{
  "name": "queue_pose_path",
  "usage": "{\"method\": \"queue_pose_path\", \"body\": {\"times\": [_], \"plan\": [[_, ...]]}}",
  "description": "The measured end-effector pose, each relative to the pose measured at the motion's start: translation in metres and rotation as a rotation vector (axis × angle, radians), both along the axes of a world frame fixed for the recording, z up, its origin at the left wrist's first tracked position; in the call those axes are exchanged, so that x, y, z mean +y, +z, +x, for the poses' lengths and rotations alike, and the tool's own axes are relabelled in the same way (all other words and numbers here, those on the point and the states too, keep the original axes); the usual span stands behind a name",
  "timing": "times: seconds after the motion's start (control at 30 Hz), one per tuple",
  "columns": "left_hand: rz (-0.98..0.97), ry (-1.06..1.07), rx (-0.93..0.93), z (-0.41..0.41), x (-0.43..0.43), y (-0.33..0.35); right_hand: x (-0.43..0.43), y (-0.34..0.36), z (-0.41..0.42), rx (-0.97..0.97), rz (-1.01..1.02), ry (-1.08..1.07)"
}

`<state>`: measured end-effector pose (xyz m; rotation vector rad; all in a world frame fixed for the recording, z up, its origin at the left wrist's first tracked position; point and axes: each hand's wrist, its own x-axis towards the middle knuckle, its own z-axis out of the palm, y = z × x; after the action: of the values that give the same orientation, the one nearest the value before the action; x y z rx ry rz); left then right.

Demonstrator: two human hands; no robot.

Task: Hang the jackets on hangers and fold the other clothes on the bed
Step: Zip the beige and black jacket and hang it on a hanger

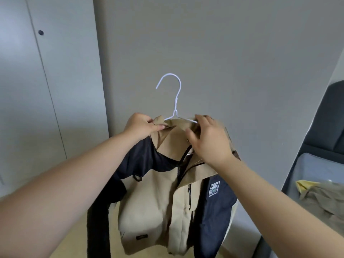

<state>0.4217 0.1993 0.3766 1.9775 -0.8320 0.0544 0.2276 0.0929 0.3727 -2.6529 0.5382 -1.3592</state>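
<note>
The jacket (149, 198), tan and navy, hangs on a white hanger (176, 101) held up before a grey wall (223, 53), hook at 12 o'clock. The hands are apart. The left hand (141, 125) pinches the collar at 10 o'clock. The right hand (208, 138) grips the collar at 2 o'clock, fingertips at the hanger's arm. At 4 o'clock, clothes (323, 198) lie on the bed (312, 168).
</note>
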Motion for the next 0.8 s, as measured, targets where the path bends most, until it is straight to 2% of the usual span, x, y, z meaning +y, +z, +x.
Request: {"method": "queue_pose_path", "body": {"times": [0.07, 0.1, 0.13, 0.2, 0.27, 0.33, 0.37, 0.43, 0.47, 0.5, 0.53, 0.57, 0.6, 0.63, 0.67, 0.7, 0.73, 0.8], "plan": [[0.006, -0.039, 0.126, -0.004, -0.002, -0.002, 0.007, 0.003, 0.011, 0.282, 0.348, 0.083], [0.001, -0.052, 0.220, -0.006, -0.003, -0.003, 0.007, 0.003, 0.015, 0.330, 0.427, 0.095], [-0.010, -0.052, 0.329, -0.007, -0.004, -0.004, 0.008, 0.005, 0.017, 0.327, 0.417, 0.089], [-0.059, -0.043, 0.501, -0.008, -0.004, -0.004, 0.016, 0.001, 0.014, 0.171, 0.205, 0.025], [-0.135, -0.052, 0.595, -0.010, -0.006, 0.000, 0.033, -0.013, 0.005, -0.033, -0.060, 0.041], [-0.211, -0.090, 0.657, -0.017, -0.010, 0.005, 0.051, -0.038, -0.001, 0.036, -0.304, 0.131], [-0.225, -0.113, 0.659, -0.021, -0.014, 0.005, 0.058, -0.050, -0.002, 0.205, -0.403, 0.185], [-0.218, -0.152, 0.560, -0.030, -0.022, -0.003, 0.063, -0.059, 0.000, 0.625, -0.396, 0.249], [-0.198, -0.159, 0.478, -0.033, -0.023, -0.008, 0.054, -0.056, 0.003, 0.746, -0.283, 0.275], [-0.177, -0.159, 0.392, -0.033, -0.023, -0.013, 0.044, -0.049, 0.004, 0.747, -0.139, 0.331], [-0.162, -0.155, 0.319, -0.033, -0.021, -0.015, 0.034, -0.044, 0.003, 0.662, -0.017, 0.383], [-0.149, -0.154, 0.264, -0.030, -0.018, -0.016, 0.024, -0.037, 0.001, 0.470, 0.063, 0.375], [-0.140, -0.159, 0.228, -0.028, -0.015, -0.015, 0.009, -0.030, 0.000, 0.196, 0.069, 0.307], [-0.130, -0.165, 0.198, -0.025, -0.012, -0.013, -0.010, -0.024, -0.001, -0.050, 0.004, 0.170], [-0.117, -0.164, 0.158, -0.023, -0.011, -0.010, -0.029, -0.019, -0.003, -0.191, -0.022, -0.026], [-0.107, -0.158, 0.115, -0.021, -0.010, -0.008, -0.048, -0.014, -0.007, -0.222, 0.036, -0.206], [-0.104, -0.149, 0.072, -0.020, -0.009, -0.005, -0.067, -0.011, -0.011, -0.134, 0.173, -0.326], [-0.103, -0.143, 0.004, -0.018, -0.009, -0.002, -0.094, -0.008, -0.016, 0.109, 0.474, -0.386]]}}
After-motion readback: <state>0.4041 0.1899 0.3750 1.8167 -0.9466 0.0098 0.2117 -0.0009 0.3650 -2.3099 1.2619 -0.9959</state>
